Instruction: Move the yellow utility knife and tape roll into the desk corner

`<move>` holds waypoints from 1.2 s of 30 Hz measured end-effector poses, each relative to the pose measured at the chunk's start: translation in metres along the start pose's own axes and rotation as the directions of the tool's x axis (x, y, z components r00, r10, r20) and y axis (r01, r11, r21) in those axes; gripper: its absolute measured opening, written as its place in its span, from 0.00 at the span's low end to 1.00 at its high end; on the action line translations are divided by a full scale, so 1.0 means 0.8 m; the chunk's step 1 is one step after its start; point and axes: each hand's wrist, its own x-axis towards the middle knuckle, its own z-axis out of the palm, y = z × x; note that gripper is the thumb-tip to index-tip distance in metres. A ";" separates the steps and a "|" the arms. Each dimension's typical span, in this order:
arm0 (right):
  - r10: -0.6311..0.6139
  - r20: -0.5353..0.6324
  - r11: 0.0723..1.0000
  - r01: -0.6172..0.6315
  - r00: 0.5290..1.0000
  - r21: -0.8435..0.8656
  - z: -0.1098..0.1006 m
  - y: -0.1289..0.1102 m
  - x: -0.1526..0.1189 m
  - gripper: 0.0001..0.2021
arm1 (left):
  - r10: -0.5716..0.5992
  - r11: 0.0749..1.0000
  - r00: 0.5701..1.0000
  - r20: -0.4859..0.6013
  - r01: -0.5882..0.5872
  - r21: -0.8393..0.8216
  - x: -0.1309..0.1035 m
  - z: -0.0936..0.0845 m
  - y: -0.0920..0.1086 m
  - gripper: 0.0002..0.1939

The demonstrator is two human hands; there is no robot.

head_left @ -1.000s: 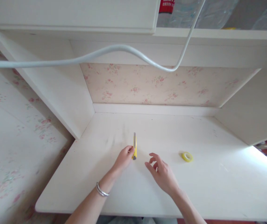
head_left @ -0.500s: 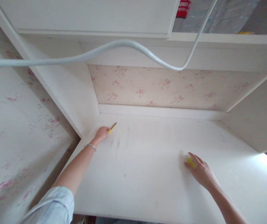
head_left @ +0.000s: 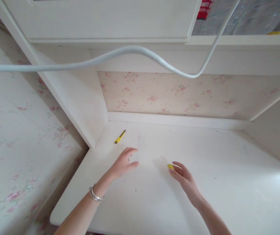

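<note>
On the white desk (head_left: 154, 209), a yellow utility knife (head_left: 120, 137) with a dark end lies near the back left corner. My left hand (head_left: 125, 162), with a silver bracelet (head_left: 96, 194) on its wrist, is just in front of the knife, thumb and fingers apart with nothing between them. To the right, my right hand (head_left: 182, 174) grips a small yellow object (head_left: 170, 166) between thumb and fingers, above the desk. Most of that object is covered by the fingers, and what it is cannot be made out.
A white cable (head_left: 130, 49) hangs across the upper view. Above the desk are a white cabinet (head_left: 110, 19) and a shelf with plastic-wrapped items (head_left: 250, 16). White panels (head_left: 81, 98) rise at both sides, with floral wallpaper (head_left: 179, 94) behind.
My left hand has let go of the utility knife and moved right and toward me. My right hand has moved left with the yellow object. The view has shifted slightly.
</note>
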 end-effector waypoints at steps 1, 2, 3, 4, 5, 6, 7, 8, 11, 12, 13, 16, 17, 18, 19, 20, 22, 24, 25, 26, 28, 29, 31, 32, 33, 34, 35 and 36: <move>0.008 0.070 0.995 -0.015 0.998 0.094 0.025 -0.006 -0.006 0.25 | 0.077 0.991 0.996 0.048 -0.071 -0.115 -0.015 0.013 0.018 0.33; 0.013 0.128 0.984 -0.035 0.992 0.175 0.049 -0.012 -0.012 0.24 | 0.108 0.978 0.993 0.050 -0.097 -0.183 -0.029 0.026 0.035 0.36; 0.021 0.185 0.966 -0.067 0.983 0.248 0.069 -0.018 -0.018 0.23 | 0.124 0.969 0.992 0.031 -0.114 -0.221 -0.039 0.037 0.049 0.37; 0.023 0.235 0.948 -0.096 0.972 0.305 0.086 -0.022 -0.024 0.22 | 0.131 0.964 0.991 0.009 -0.125 -0.235 -0.047 0.046 0.060 0.34; 0.024 0.274 0.930 -0.122 0.961 0.348 0.099 -0.025 -0.029 0.21 | 0.130 0.963 0.991 -0.019 -0.130 -0.234 -0.052 0.054 0.068 0.30; 0.029 0.292 0.912 -0.145 0.956 0.384 0.109 -0.027 -0.032 0.20 | 0.128 0.965 0.991 -0.047 -0.136 -0.224 -0.055 0.060 0.073 0.27; 0.035 0.297 0.894 -0.163 0.954 0.418 0.115 -0.028 -0.035 0.20 | 0.128 0.967 0.989 -0.069 -0.140 -0.213 -0.057 0.064 0.075 0.25; 0.040 0.294 0.877 -0.175 0.955 0.448 0.117 -0.028 -0.037 0.20 | 0.128 0.969 0.988 -0.084 -0.142 -0.203 -0.058 0.067 0.075 0.25; 0.039 0.282 0.839 -0.184 0.959 0.512 0.114 -0.025 -0.039 0.20 | 0.137 0.970 0.987 -0.085 -0.151 -0.189 -0.058 0.070 0.076 0.30; 0.032 0.286 0.837 -0.182 0.958 0.516 0.112 -0.024 -0.039 0.19 | 0.143 0.971 0.987 -0.079 -0.155 -0.183 -0.057 0.069 0.077 0.30; 0.025 0.295 0.840 -0.180 0.955 0.512 0.110 -0.023 -0.038 0.18 | 0.152 0.972 0.986 -0.070 -0.162 -0.172 -0.055 0.068 0.078 0.29; 0.033 0.317 0.863 -0.187 0.948 0.469 0.101 -0.022 -0.037 0.19 | 0.178 0.978 0.983 -0.042 -0.182 -0.098 -0.043 0.059 0.080 0.25; 0.048 0.306 0.875 -0.187 0.951 0.446 0.097 -0.022 -0.038 0.20 | 0.177 0.982 0.984 -0.034 -0.179 -0.058 -0.035 0.053 0.076 0.24; 0.058 0.281 0.892 -0.177 0.958 0.416 0.091 -0.021 -0.039 0.21 | 0.165 0.986 0.986 -0.031 -0.165 -0.007 -0.026 0.047 0.069 0.24; 0.064 0.240 0.912 -0.154 0.969 0.379 0.083 -0.018 -0.040 0.22 | 0.137 0.989 0.990 -0.034 -0.135 0.061 -0.015 0.039 0.060 0.24; 0.058 0.187 0.936 -0.119 0.981 0.332 0.073 -0.014 -0.043 0.22 | 0.098 0.986 0.994 -0.041 -0.091 0.141 -0.003 0.031 0.047 0.24; 0.036 0.069 0.972 -0.051 0.997 0.229 0.048 0.000 -0.051 0.23 | -0.014 0.946 0.997 -0.070 0.036 0.322 0.020 0.012 0.017 0.25; 0.051 -0.062 0.989 -0.042 0.997 0.145 0.020 0.022 -0.062 0.23 | -0.088 0.912 0.990 -0.108 0.124 0.391 0.039 -0.006 -0.014 0.25; 0.071 -0.137 0.992 -0.055 0.988 0.112 0.007 0.035 -0.068 0.24 | -0.116 0.898 0.986 -0.121 0.156 0.411 0.046 -0.014 -0.028 0.24; 0.075 -0.212 0.994 -0.056 0.974 0.094 -0.005 0.048 -0.074 0.24 | -0.136 0.888 0.982 -0.130 0.179 0.424 0.052 -0.021 -0.041 0.23; 0.055 -0.311 0.995 -0.027 0.949 0.095 -0.022 0.071 -0.085 0.24 | -0.166 0.868 0.977 -0.134 0.209 0.451 0.061 -0.033 -0.060 0.20; 0.051 -0.335 0.996 -0.024 0.941 0.084 -0.027 0.079 -0.089 0.24 | -0.176 0.860 0.976 -0.131 0.217 0.463 0.064 -0.038 -0.067 0.18; 0.039 -0.348 0.999 -0.028 0.937 0.036 -0.029 0.087 -0.094 0.24 | -0.190 0.850 0.975 -0.113 0.221 0.478 0.072 -0.048 -0.078 0.16; 0.033 -0.343 0.999 -0.035 0.939 0.001 -0.028 0.087 -0.094 0.23 | -0.196 0.849 0.975 -0.101 0.220 0.481 0.078 -0.054 -0.082 0.16; 0.025 -0.334 0.999 -0.039 0.942 -0.035 -0.025 0.085 -0.093 0.23 | -0.201 0.849 0.976 -0.089 0.218 0.482 0.084 -0.060 -0.087 0.16; 0.017 -0.324 0.997 -0.042 0.946 -0.070 -0.022 0.082 -0.091 0.23 | -0.205 0.849 0.976 -0.080 0.217 0.481 0.092 -0.067 -0.091 0.17; 0.011 -0.314 0.994 -0.044 0.950 -0.100 -0.019 0.078 -0.089 0.23 | -0.207 0.849 0.975 -0.076 0.218 0.481 0.101 -0.074 -0.095 0.18; 0.007 -0.302 0.991 -0.047 0.953 -0.126 -0.016 0.075 -0.087 0.23 | -0.209 0.848 0.975 -0.078 0.220 0.482 0.111 -0.081 -0.100 0.19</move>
